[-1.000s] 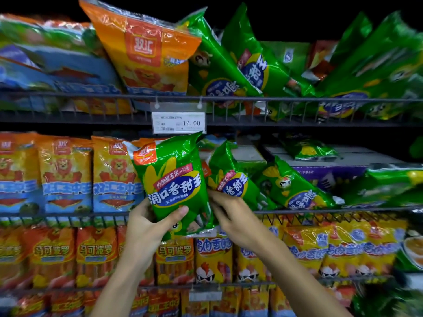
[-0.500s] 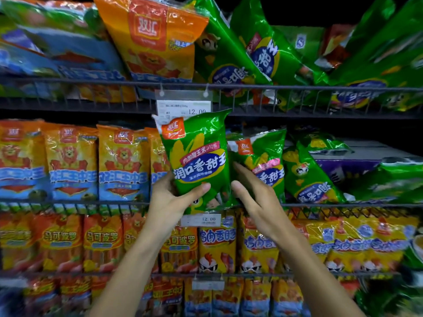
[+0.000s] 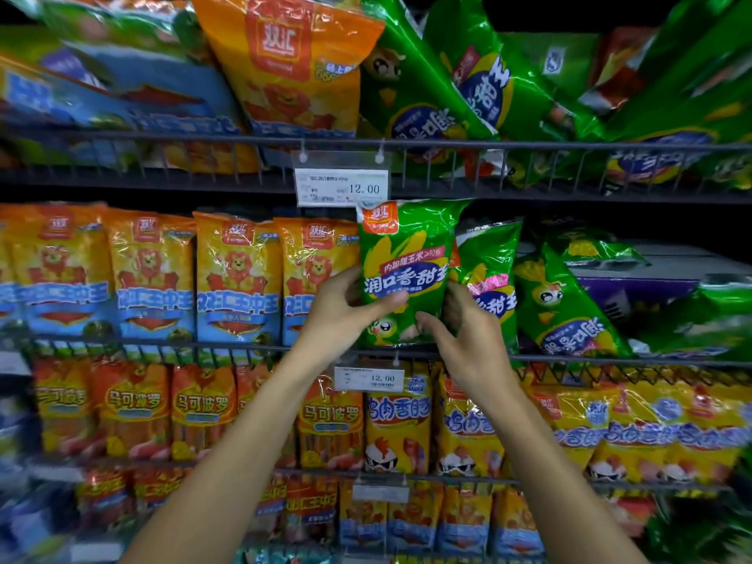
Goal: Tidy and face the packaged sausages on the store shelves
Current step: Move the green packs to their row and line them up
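Note:
A green corn-sausage pack (image 3: 407, 254) stands upright on the middle wire shelf (image 3: 162, 347), label facing me. My left hand (image 3: 346, 315) grips its left edge, thumb across the front. My right hand (image 3: 464, 339) holds its lower right side, fingers curled behind it. A second green pack (image 3: 488, 270) stands just behind and to the right, partly hidden by the first. Another green pack (image 3: 565, 307) leans tilted further right.
Orange-and-blue lion packs (image 3: 236, 278) stand in a row left of the green pack. Price tags (image 3: 342, 187) hang from the shelf rails. Jumbled green and orange packs (image 3: 427, 83) fill the top shelf. Yellow and orange packs (image 3: 398, 425) line the lower shelves. A purple-and-white box (image 3: 651, 278) sits at the back right.
Both hands have brought the front green pack upright and set it against the orange row. The second green pack now stands behind it on the right.

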A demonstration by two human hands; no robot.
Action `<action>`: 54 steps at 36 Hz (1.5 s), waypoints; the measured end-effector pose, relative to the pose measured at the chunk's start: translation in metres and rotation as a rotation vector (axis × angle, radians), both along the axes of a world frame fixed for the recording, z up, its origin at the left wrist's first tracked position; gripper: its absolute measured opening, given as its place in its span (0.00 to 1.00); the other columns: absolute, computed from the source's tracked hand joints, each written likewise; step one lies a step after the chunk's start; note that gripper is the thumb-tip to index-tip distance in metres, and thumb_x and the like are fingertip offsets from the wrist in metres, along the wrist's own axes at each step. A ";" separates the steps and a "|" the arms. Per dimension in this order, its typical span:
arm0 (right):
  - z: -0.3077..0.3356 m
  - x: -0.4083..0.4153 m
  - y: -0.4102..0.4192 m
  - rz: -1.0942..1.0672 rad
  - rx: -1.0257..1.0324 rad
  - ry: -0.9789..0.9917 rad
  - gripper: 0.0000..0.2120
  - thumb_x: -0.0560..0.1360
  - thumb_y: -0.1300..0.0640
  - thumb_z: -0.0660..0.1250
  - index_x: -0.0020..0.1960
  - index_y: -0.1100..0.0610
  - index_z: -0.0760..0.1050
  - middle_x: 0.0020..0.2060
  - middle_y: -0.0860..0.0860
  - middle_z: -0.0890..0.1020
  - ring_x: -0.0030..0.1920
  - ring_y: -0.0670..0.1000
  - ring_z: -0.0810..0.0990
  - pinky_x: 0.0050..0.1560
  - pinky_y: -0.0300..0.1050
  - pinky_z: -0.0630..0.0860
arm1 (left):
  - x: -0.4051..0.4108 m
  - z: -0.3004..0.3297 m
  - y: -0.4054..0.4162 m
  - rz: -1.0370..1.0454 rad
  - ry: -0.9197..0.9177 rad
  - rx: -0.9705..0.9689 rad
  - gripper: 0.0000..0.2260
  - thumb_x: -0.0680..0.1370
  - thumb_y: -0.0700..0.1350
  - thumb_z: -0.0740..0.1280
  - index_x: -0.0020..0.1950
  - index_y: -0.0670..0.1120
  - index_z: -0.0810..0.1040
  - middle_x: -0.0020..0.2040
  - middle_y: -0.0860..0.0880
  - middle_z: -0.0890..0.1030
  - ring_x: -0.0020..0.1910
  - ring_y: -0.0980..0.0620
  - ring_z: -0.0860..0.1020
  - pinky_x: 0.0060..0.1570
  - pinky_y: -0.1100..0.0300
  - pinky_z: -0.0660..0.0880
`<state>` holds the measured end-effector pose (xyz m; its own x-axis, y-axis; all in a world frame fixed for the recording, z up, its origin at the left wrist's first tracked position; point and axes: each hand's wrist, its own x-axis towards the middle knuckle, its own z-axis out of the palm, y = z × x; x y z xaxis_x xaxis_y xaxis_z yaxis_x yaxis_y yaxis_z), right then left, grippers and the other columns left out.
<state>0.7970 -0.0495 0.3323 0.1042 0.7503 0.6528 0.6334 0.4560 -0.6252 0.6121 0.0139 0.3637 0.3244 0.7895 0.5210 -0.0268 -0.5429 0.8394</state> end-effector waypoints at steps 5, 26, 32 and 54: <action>-0.002 -0.002 -0.001 -0.034 -0.050 -0.056 0.22 0.81 0.61 0.69 0.73 0.60 0.69 0.38 0.34 0.82 0.45 0.29 0.82 0.47 0.22 0.73 | -0.024 0.012 0.002 0.058 -0.040 0.088 0.18 0.72 0.51 0.77 0.60 0.57 0.80 0.55 0.64 0.86 0.56 0.62 0.83 0.55 0.70 0.77; 0.000 0.001 -0.001 -0.149 -0.270 -0.361 0.10 0.86 0.49 0.58 0.54 0.56 0.67 0.31 0.52 0.76 0.29 0.53 0.74 0.31 0.50 0.68 | -0.012 -0.025 0.008 0.257 -0.061 0.469 0.28 0.78 0.44 0.75 0.77 0.51 0.71 0.73 0.56 0.73 0.70 0.57 0.76 0.67 0.61 0.75; -0.006 -0.006 -0.002 -0.243 -0.199 -0.343 0.15 0.86 0.44 0.53 0.55 0.55 0.68 0.28 0.49 0.71 0.26 0.52 0.69 0.29 0.47 0.60 | -0.008 -0.029 0.020 0.330 0.096 0.613 0.26 0.82 0.45 0.70 0.79 0.47 0.70 0.77 0.49 0.70 0.77 0.51 0.69 0.75 0.55 0.69; -0.006 -0.003 -0.011 -0.077 -0.132 0.275 0.35 0.77 0.37 0.63 0.80 0.49 0.64 0.70 0.36 0.72 0.65 0.29 0.71 0.61 0.24 0.70 | 0.022 -0.033 0.026 0.519 0.748 0.983 0.28 0.88 0.58 0.51 0.86 0.52 0.48 0.86 0.46 0.45 0.84 0.40 0.42 0.82 0.43 0.41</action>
<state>0.7944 -0.0606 0.3267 0.3229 0.8098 0.4899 0.4617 0.3170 -0.8285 0.6344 0.0402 0.3303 0.5576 0.3105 0.7699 0.6563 -0.7327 -0.1799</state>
